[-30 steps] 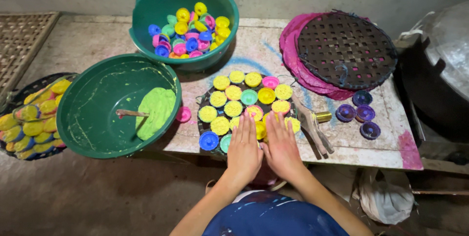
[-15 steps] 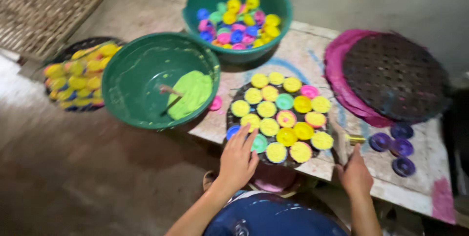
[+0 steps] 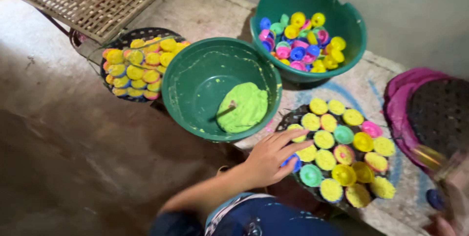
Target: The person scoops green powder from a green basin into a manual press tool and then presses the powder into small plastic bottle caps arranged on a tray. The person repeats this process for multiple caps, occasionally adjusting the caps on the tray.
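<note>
Both hands differ: the left hand (image 3: 271,157) rests spread-fingered on the round dark tray of small yellow-filled plastic cups (image 3: 337,155); the blurred right hand (image 3: 452,202) seemingly grips something indistinct.

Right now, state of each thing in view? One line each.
Left hand: open, fingers spread on the near edge of the round tray.
Right hand: blurred at frame edge, grip unclear.
Round tray: loaded with small cups, most filled with batter.
Near bowl: nearly empty, a lump of green batter with a stick in it.
Far bowl: partly full of empty coloured cups.
Left tray: full of filled cups.
</note>
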